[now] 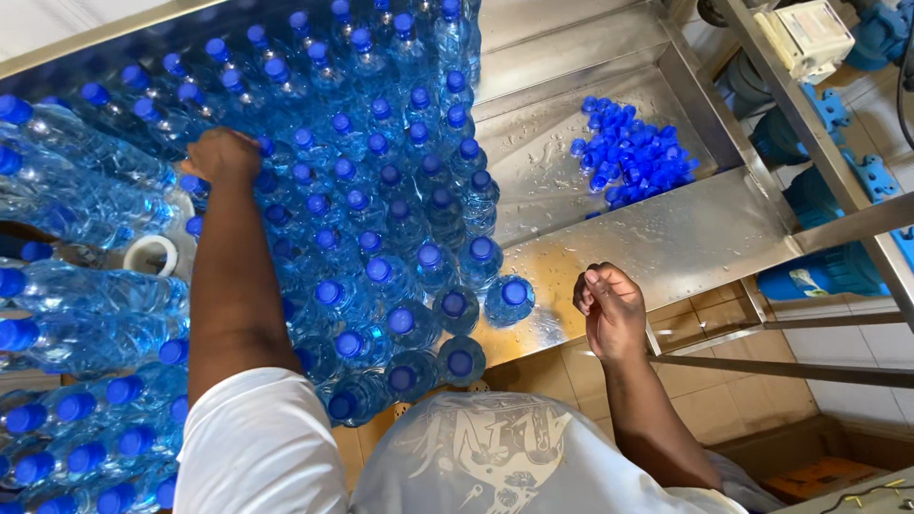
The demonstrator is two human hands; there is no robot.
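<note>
Many clear water bottles with blue caps point(381, 219) stand packed together on a wet steel table point(666, 243). My left hand point(223, 155) reaches far over them and is closed on the top of one bottle near the back left. My right hand point(609, 306) hovers at the table's front edge with its fingers curled in; nothing shows inside it. The nearest standing bottle point(510, 298) is just left of that hand.
A heap of loose blue caps point(633, 152) lies at the table's far right corner. More capped bottles lie on their sides in a stack point(76, 333) at the left. A steel frame point(809, 143) and blue pipe fittings point(819, 190) stand to the right, above a tiled floor point(724, 390).
</note>
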